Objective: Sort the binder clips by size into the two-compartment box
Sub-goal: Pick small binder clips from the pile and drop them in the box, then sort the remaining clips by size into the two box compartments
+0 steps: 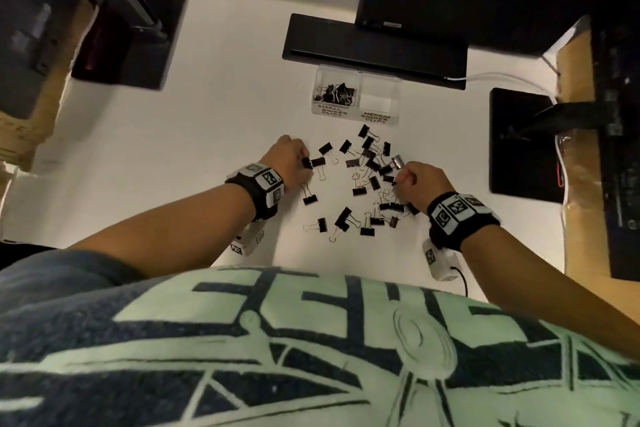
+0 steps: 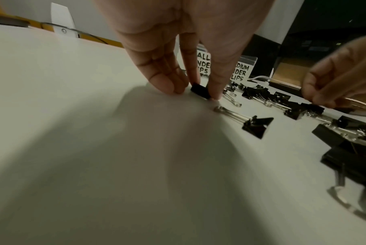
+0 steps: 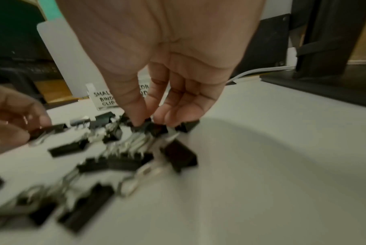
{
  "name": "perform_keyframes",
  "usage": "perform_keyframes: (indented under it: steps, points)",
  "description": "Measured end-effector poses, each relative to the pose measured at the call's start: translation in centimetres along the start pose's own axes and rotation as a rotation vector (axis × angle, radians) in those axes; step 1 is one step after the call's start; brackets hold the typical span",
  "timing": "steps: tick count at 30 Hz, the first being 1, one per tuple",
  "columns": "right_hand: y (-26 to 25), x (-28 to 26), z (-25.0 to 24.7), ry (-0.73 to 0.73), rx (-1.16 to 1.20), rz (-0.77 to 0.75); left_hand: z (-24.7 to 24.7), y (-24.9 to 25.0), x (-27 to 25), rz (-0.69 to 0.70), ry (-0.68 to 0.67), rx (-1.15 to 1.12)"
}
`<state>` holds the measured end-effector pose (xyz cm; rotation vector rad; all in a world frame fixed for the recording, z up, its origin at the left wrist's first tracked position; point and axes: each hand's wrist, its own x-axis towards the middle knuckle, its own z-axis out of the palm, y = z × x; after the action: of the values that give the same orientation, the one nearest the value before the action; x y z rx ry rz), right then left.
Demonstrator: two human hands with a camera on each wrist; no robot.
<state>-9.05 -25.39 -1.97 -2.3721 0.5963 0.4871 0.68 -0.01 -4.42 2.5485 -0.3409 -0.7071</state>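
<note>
step: picking from scatter | left hand (image 1: 292, 163) fingers (image 2: 216, 92) pinching a binder clip (image 2: 200, 90) on the counter (image 1: 225, 107) | right hand (image 1: 417, 180) fingers (image 3: 136, 114) closing on piled clips (image 1: 372, 166) | medium compartment (image 1: 379, 102) looking unfilled | next: judging size, lifting, carrying to the box (image 1: 356, 114)

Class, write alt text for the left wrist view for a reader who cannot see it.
A left hand pinches a small black metal binder clip against a white table. More black clips lie scattered to the right, before a clear labelled two-compartment box.
</note>
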Motion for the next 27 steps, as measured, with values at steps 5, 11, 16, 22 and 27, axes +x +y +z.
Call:
perform_keyframes:
  steps: [5, 11, 16, 22, 27]
  points:
    - [0.7, -0.9, 1.9, 0.038, 0.001, -0.039, 1.1, 2.4, -0.9, 0.178, 0.062, 0.083]
    - [0.5, -0.7, 1.3, 0.125, 0.223, 0.002, 4.7, 6.2, -2.4, 0.512, -0.145, 0.197]
    - [1.9, -1.4, -0.2, 0.11, 0.149, 0.053, 4.8, 5.3, -1.8, 0.425, -0.148, 0.194]
    - [2.4, -1.7, 1.1, 0.014, 0.139, 0.074, 3.1, 3.8, -1.2, 0.37, -0.125, 0.211]
    - [1.6, -1.5, 0.8, 0.111, 0.194, 0.037, 3.7, 5.1, -2.1, 0.37, -0.1, 0.208]
